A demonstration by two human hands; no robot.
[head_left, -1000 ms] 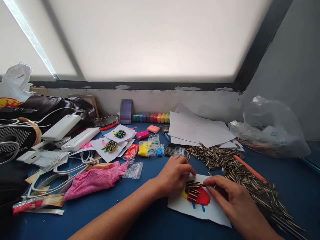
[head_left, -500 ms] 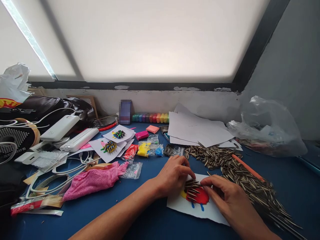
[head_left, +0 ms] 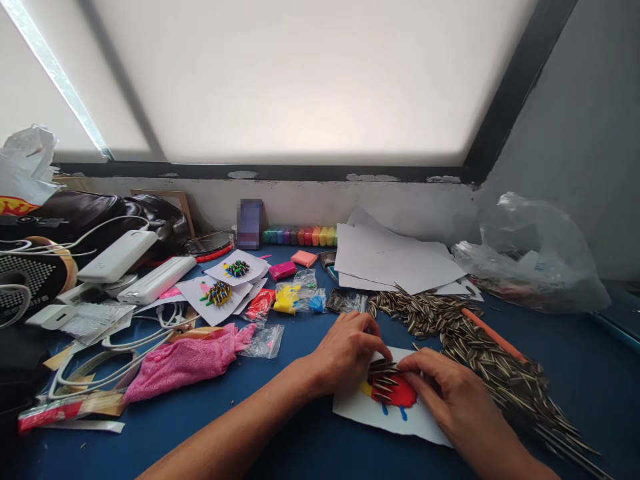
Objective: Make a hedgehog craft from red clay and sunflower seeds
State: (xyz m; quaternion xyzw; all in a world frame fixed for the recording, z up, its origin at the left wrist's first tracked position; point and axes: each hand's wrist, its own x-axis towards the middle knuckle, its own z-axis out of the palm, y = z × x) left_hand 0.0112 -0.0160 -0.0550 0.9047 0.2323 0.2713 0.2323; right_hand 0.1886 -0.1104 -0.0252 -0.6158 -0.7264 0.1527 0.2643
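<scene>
On a white sheet of paper (head_left: pixel 360 405) lies a red clay body (head_left: pixel 404 395) with a yellow clay end and two blue clay legs (head_left: pixel 403 413). Striped sunflower seeds (head_left: pixel 384 381) stick out in rows across its left and upper part. My left hand (head_left: pixel 347 350) rests at the paper's upper left with fingers curled beside the seeds; its fingertips are partly hidden. From the right, my right hand (head_left: pixel 457 397) pinches thumb and forefinger at the body's upper edge, on what looks like a sunflower seed. A heap of loose seeds (head_left: pixel 480 353) spreads behind and right of that hand.
An orange stick (head_left: pixel 494 335) lies on the heap. Behind are blank paper sheets (head_left: pixel 395 257), a clear plastic bag (head_left: pixel 545 260) and a colored clay row (head_left: pixel 303 236). Leftward lie clay packets (head_left: pixel 287 298), finished seed figures (head_left: pixel 219 293), a pink cloth (head_left: pixel 185 360) and white power banks (head_left: pixel 157 280).
My right hand has shifted very slightly left, its fingertips still at the upper edge of the red clay. My left hand stays almost in place.
</scene>
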